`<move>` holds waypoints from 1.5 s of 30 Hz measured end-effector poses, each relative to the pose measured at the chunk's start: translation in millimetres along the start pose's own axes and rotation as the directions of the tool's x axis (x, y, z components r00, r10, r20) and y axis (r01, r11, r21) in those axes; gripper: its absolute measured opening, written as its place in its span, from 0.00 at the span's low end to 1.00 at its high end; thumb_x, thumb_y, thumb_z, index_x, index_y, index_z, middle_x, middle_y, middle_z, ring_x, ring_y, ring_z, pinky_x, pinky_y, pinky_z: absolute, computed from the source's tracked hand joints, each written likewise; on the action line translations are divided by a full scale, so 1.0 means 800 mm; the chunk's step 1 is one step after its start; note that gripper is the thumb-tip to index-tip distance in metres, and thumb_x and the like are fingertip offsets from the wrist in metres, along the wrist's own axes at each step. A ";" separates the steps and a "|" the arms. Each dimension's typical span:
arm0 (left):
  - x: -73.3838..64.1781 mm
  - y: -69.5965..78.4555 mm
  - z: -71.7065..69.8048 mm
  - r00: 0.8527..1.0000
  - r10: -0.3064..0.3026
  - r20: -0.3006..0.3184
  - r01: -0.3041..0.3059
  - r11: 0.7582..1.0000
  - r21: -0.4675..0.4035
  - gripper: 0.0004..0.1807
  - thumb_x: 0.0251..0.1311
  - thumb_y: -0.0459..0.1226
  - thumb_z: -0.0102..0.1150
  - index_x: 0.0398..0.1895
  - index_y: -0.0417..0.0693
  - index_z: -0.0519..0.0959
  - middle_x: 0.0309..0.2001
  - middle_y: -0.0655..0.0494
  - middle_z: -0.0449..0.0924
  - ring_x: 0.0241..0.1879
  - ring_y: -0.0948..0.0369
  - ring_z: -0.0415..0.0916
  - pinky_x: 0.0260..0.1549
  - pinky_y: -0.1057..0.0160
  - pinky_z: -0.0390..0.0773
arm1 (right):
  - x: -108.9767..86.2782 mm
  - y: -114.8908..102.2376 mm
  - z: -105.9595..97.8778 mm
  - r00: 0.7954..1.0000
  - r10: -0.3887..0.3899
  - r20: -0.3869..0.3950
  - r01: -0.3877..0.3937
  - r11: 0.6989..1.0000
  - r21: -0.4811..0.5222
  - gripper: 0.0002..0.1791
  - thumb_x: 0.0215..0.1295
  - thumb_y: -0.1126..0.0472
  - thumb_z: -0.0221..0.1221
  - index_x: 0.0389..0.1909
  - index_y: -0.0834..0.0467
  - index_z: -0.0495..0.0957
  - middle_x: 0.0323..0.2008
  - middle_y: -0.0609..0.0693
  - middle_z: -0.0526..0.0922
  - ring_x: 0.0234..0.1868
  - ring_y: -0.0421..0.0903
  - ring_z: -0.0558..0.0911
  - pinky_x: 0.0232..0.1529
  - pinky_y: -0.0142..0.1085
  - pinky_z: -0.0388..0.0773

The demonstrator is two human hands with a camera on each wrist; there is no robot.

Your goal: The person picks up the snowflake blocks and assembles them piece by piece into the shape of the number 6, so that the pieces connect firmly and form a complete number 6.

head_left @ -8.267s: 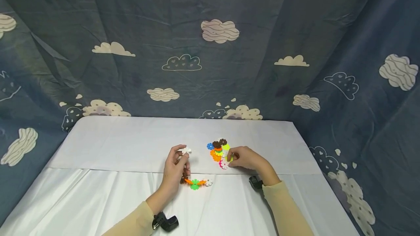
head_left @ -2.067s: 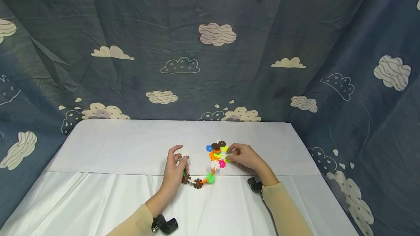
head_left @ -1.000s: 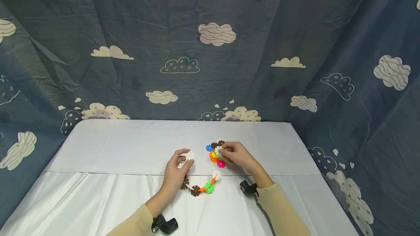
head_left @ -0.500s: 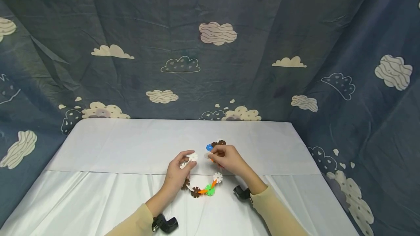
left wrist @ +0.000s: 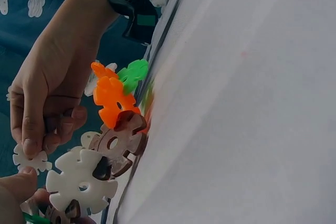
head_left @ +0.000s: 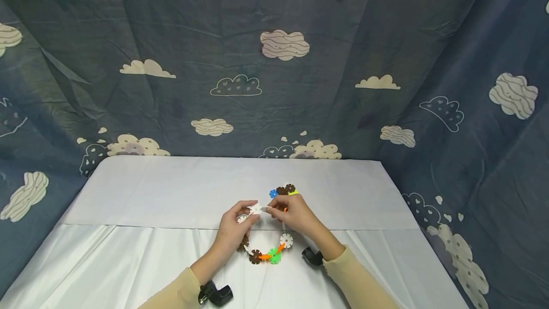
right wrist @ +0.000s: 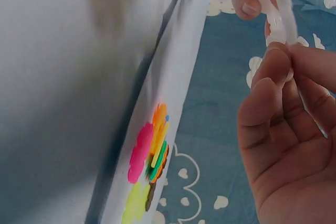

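In the head view my left hand point(head_left: 231, 227) pinches a white snowflake-shaped disc point(head_left: 255, 209), the upper end of a curved chain of slotted plastic discs. The chain hangs below in brown point(head_left: 255, 256), green point(head_left: 274, 256) and orange, with another white disc point(head_left: 286, 240) at its far end. My right hand point(head_left: 296, 216) pinches a loose white disc between thumb and forefinger, its edge right at the left hand's disc. In the right wrist view the two white discs point(right wrist: 283, 9) meet at the right fingertips. Large in the left wrist view is a white chain disc point(left wrist: 81, 182).
Behind my right hand lies a small pile of discs: blue point(head_left: 273, 193), brown point(head_left: 290, 188), and pink point(right wrist: 140, 153) in the right wrist view. A white cloth point(head_left: 141, 190) covers the table. A dark cloud-print curtain point(head_left: 184, 99) hangs behind and at both sides.
My right hand has picked a white disc from the pile and brought it left to my left hand. The chain has swung round, its free white end now nearer me and farther right.
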State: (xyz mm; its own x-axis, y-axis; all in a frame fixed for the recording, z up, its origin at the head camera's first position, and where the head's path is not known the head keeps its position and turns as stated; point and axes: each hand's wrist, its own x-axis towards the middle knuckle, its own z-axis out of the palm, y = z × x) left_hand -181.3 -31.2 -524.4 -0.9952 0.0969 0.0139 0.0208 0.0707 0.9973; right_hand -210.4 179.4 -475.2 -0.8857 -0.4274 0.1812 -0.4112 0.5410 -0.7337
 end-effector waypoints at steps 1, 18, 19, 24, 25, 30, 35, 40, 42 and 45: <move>0.000 0.000 0.000 1.000 0.001 0.002 -0.001 1.000 -0.002 0.22 0.66 0.36 0.73 0.63 0.50 0.84 0.45 0.48 0.81 0.16 0.65 0.71 0.17 0.69 0.74 | 0.000 -0.001 0.001 1.000 -0.004 -0.002 0.004 1.000 -0.006 0.05 0.71 0.61 0.69 0.35 0.59 0.88 0.30 0.52 0.91 0.25 0.41 0.84 0.28 0.29 0.83; -0.003 -0.001 -0.003 1.000 -0.016 0.021 0.018 0.995 -0.103 0.23 0.62 0.36 0.76 0.61 0.43 0.84 0.42 0.46 0.86 0.21 0.64 0.80 0.23 0.71 0.78 | -0.003 -0.001 0.014 0.997 -0.074 -0.019 0.073 0.997 -0.037 0.08 0.73 0.60 0.67 0.33 0.59 0.87 0.22 0.51 0.85 0.19 0.30 0.74 0.23 0.26 0.74; -0.003 0.000 -0.003 1.000 -0.016 0.018 0.017 0.995 -0.102 0.23 0.62 0.35 0.76 0.61 0.43 0.84 0.41 0.46 0.86 0.21 0.64 0.80 0.23 0.71 0.78 | -0.003 -0.001 0.015 0.997 -0.078 -0.024 0.077 0.996 -0.038 0.08 0.73 0.60 0.67 0.34 0.59 0.87 0.21 0.50 0.84 0.19 0.30 0.74 0.23 0.26 0.75; -0.003 0.000 -0.001 1.000 -0.013 0.021 0.015 0.995 -0.094 0.23 0.64 0.35 0.74 0.61 0.44 0.83 0.42 0.47 0.86 0.22 0.64 0.80 0.23 0.69 0.80 | -0.002 -0.001 0.013 0.996 -0.082 -0.036 0.080 0.995 -0.057 0.05 0.73 0.60 0.68 0.37 0.57 0.89 0.25 0.49 0.87 0.21 0.30 0.77 0.26 0.27 0.79; -0.003 0.000 0.000 1.000 -0.013 0.023 0.015 0.995 -0.094 0.23 0.64 0.35 0.74 0.62 0.44 0.82 0.42 0.47 0.85 0.22 0.64 0.80 0.23 0.68 0.81 | -0.001 0.000 0.012 0.996 -0.081 -0.029 0.079 0.995 -0.061 0.04 0.72 0.61 0.68 0.40 0.56 0.89 0.26 0.50 0.88 0.21 0.30 0.77 0.26 0.27 0.79; 0.001 0.000 0.001 1.000 -0.004 0.008 0.005 0.994 -0.109 0.22 0.68 0.32 0.68 0.64 0.42 0.75 0.43 0.41 0.85 0.22 0.63 0.79 0.21 0.66 0.83 | 0.002 0.011 -0.013 1.000 0.002 0.003 -0.002 1.000 0.020 0.14 0.73 0.60 0.67 0.55 0.60 0.87 0.34 0.57 0.91 0.24 0.39 0.81 0.25 0.29 0.78; 0.002 -0.001 -0.002 1.000 0.006 -0.010 -0.007 0.992 -0.127 0.23 0.75 0.31 0.60 0.68 0.40 0.65 0.46 0.32 0.85 0.22 0.63 0.79 0.22 0.66 0.84 | 0.003 0.030 -0.045 0.982 0.165 -0.091 -0.152 0.979 0.135 0.15 0.76 0.58 0.64 0.56 0.61 0.85 0.38 0.63 0.89 0.28 0.51 0.82 0.29 0.40 0.84; 0.000 0.000 -0.005 0.999 -0.034 -0.033 0.028 0.985 -0.173 0.24 0.81 0.34 0.52 0.70 0.44 0.55 0.39 0.42 0.81 0.24 0.62 0.78 0.25 0.65 0.85 | 0.004 0.047 -0.060 0.957 0.257 -0.136 -0.236 0.960 0.151 0.13 0.77 0.59 0.63 0.55 0.61 0.85 0.36 0.66 0.87 0.27 0.53 0.80 0.28 0.43 0.83; 0.001 0.000 -0.005 0.998 -0.054 -0.045 0.044 0.980 -0.196 0.23 0.82 0.34 0.50 0.69 0.46 0.53 0.34 0.48 0.78 0.24 0.62 0.77 0.26 0.65 0.84 | 0.006 0.054 -0.062 0.951 0.278 -0.133 -0.262 0.957 0.123 0.13 0.77 0.59 0.63 0.54 0.61 0.86 0.34 0.64 0.87 0.26 0.50 0.80 0.26 0.40 0.81; 0.002 0.001 -0.006 0.995 -0.074 -0.065 0.059 0.976 -0.210 0.22 0.81 0.34 0.50 0.67 0.47 0.52 0.28 0.54 0.73 0.23 0.61 0.77 0.27 0.65 0.84 | 0.006 0.062 -0.063 0.942 0.316 -0.115 -0.313 0.949 0.041 0.12 0.74 0.58 0.65 0.52 0.60 0.86 0.30 0.59 0.86 0.24 0.49 0.79 0.23 0.36 0.76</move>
State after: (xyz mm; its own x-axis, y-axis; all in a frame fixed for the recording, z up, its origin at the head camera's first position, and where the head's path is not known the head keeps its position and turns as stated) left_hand -183.4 -35.4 -523.1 -0.9981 0.0271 -0.0552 -0.0584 -0.1341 0.9892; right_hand -245.9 240.6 -478.1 -0.9888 -0.1484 0.0145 -0.1041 0.6173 -0.7798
